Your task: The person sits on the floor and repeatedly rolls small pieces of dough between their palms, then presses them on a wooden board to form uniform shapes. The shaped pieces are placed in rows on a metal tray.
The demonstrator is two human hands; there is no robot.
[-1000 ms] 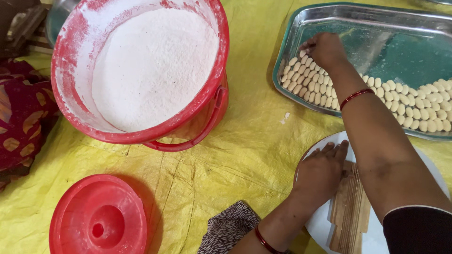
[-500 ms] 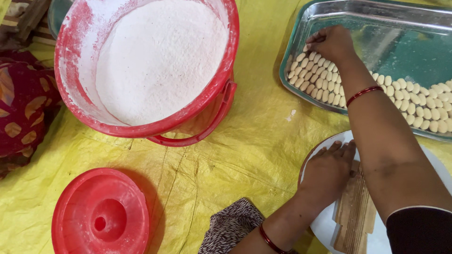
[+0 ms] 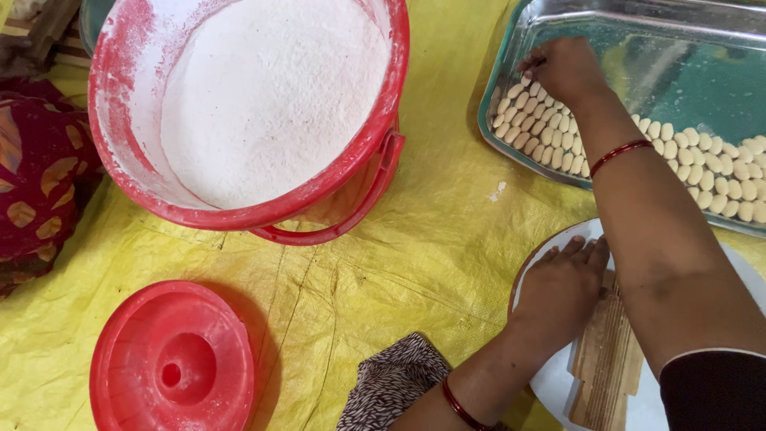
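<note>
A: Since the earlier frame, view shifted slightly; red bucket (image 3: pixel 247 112) of white flour sits further right. I see my right hand (image 3: pixel 562 68) unchanged at the steel tray (image 3: pixel 638 40).

B: Hands?

A: Right pinches, fingers narrow, among dough pieces (image 3: pixel 542 128). Left hand (image 3: pixel 562 287) flat, wide, pressing the ridged wooden board (image 3: pixel 606 367).

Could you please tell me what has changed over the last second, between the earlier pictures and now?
Very little. The right hand stays at the far end of the dough-piece rows in the steel tray, fingers barely shifting. The left hand stays flat on the white plate. The red bucket and lid are unmoved.
</note>
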